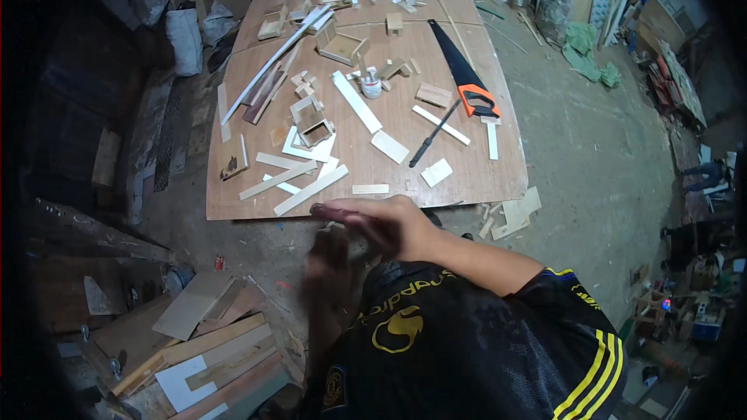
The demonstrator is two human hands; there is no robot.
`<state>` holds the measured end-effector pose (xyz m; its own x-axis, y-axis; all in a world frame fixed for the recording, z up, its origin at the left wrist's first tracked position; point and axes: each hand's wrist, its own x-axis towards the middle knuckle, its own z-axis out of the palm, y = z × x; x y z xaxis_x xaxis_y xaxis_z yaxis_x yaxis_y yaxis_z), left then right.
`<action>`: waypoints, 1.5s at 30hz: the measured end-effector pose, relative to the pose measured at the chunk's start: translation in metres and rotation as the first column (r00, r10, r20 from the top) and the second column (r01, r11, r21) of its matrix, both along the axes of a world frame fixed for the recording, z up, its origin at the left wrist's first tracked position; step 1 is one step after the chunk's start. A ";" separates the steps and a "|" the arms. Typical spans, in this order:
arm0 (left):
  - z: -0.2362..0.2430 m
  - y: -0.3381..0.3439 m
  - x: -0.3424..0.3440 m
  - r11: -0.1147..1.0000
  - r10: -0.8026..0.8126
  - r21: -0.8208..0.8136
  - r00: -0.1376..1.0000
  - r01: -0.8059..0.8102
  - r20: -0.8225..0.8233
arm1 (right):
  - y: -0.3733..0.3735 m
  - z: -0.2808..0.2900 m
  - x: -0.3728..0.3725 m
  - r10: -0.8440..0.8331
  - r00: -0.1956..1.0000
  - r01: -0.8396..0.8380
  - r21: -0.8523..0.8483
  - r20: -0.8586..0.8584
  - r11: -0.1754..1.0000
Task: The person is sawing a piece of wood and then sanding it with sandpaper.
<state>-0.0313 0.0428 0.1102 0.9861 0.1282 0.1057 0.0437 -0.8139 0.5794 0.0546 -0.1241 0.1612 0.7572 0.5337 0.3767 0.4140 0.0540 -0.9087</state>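
Note:
Close to my body, just off the table's near edge, my right hand (pixel 393 222) is closed around a dark reddish-brown piece (pixel 333 211), perhaps wood. Most of that piece is hidden by the fingers. Beside and below it, my left hand (pixel 327 253) is dark and smeared by motion, so its fingers cannot be read. Nearest on the table lie pale wooden strips (pixel 311 190) and a short pale strip (pixel 370 189). A small wooden box frame (pixel 311 120) stands farther back.
The wooden table (pixel 498 163) carries a handsaw with an orange handle (pixel 477 99), a thin dark tool (pixel 433 138), a white glue bottle (pixel 371 87) and several small wooden assemblies. Wood offcuts (pixel 226 350) are piled at lower left. Scraps (pixel 513 214) lie on the floor at right.

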 end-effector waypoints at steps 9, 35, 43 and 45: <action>0.020 -0.031 0.018 0.987 -0.061 -0.146 0.995 0.073 0.083 | -0.009 -0.008 0.013 -0.123 0.991 0.129 0.137 -0.050 0.982; 0.003 -0.118 0.107 0.888 0.214 -0.401 0.974 -0.223 -0.068 | -0.132 -0.012 0.115 0.077 0.997 -0.083 -0.425 -0.030 0.901; -0.001 -0.175 0.160 0.968 0.082 -0.230 0.993 -0.100 -0.088 | -0.182 -0.039 0.158 0.072 0.993 -0.104 -0.424 -0.090 0.900; -0.012 -0.177 0.172 0.975 0.099 -0.190 0.989 -0.118 -0.105 | -0.205 -0.078 0.178 0.087 0.993 -0.113 -0.401 -0.084 0.909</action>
<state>0.1402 -0.1341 0.0980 0.9695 0.2438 -0.0250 0.1877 -0.6730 0.7154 0.2322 -0.3296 0.0830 0.7068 0.7043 0.0661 0.3670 -0.2853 -0.8854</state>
